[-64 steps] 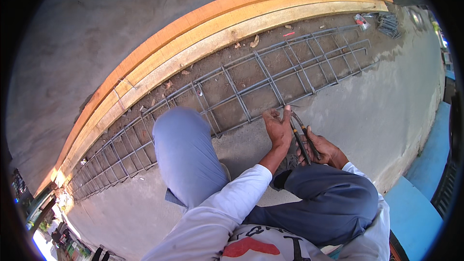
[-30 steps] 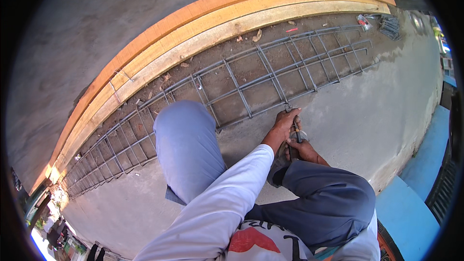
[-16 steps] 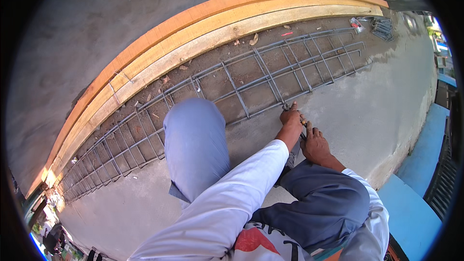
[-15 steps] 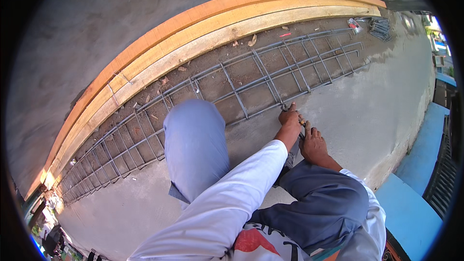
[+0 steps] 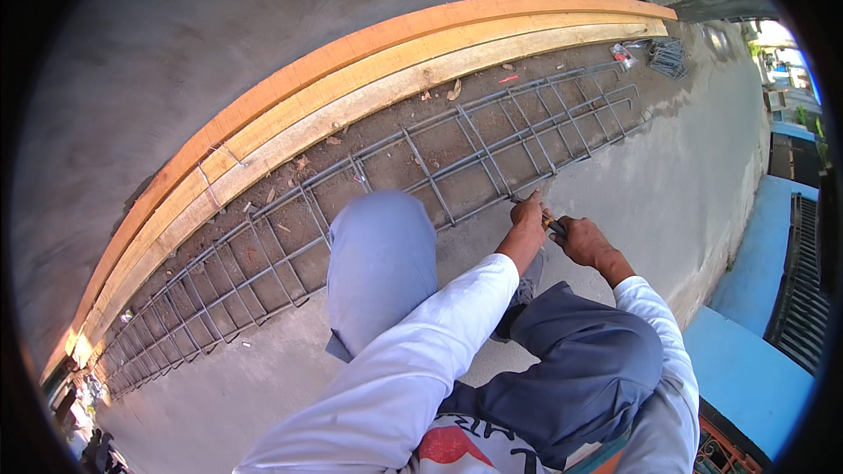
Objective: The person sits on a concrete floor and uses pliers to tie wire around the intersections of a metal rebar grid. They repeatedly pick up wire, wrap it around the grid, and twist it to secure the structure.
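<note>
A long rebar cage (image 5: 479,154) of dark steel bars and crosswise stirrups lies in front of me on the ground. My left hand (image 5: 527,221) is at the cage's near bar, beside a stirrup joint, its fingers curled and partly hidden. Just right of it, my right hand (image 5: 586,240) wraps round the dark handle of a pliers-like hand tool (image 5: 555,225) with a bit of yellow on it. The tool's other end runs behind my left hand towards the bar, so its jaws are mostly hidden.
Long wooden boards (image 5: 369,65) lie beyond the cage. A bundle of bent steel pieces (image 5: 667,58) and a small plastic packet (image 5: 623,56) are at the far right end. My raised knee (image 5: 383,246) is close to the cage. Blue panels (image 5: 762,254) stand at the right.
My right hand has gone from fingers extended beside the tool to a closed grip on its handle. My left hand stays at the bar. The whole view has shifted slightly.
</note>
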`<state>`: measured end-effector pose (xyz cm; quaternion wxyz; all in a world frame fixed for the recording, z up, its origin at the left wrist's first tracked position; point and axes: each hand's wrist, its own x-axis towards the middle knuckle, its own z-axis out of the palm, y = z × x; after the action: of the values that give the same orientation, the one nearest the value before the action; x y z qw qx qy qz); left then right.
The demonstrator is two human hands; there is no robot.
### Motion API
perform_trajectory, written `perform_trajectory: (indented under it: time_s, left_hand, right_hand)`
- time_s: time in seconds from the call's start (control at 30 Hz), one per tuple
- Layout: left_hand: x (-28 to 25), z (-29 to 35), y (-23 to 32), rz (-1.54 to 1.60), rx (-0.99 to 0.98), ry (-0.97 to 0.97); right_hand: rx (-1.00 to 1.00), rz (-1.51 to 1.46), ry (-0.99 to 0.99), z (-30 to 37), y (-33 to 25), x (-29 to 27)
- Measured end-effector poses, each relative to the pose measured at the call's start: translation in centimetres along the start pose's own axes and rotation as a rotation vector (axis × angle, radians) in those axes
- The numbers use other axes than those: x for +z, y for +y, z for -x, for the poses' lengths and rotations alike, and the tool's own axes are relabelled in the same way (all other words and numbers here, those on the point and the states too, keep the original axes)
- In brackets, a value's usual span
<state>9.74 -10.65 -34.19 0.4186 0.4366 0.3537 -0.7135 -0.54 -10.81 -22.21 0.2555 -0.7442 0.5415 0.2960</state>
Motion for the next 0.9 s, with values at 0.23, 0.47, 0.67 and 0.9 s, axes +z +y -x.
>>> perform_trajectory:
  time_s: [0.23, 0.47, 0.67, 0.9]
  left_hand:
    - [0.4, 9.1, 7.0, -0.784, 0.647, 0.262]
    - [3.7, 22.5, 25.9, -0.862, 1.821, -0.044]
    - [-4.2, 17.8, 32.7, -1.537, 1.347, 0.475]
    - [-10.6, 11.8, 35.8, -2.108, 1.086, 0.76]
  right_hand:
    - [0.079, -0.3, -0.183, -1.1, 1.1, -0.4]
    - [0.05, -0.089, 0.096, -4.6, 6.4, 7.1]
    - [0.108, -0.274, -0.028, -4.7, 3.7, 5.5]
    - [0.333, -1.115, -0.537, -0.8, 0.4, -1.5]
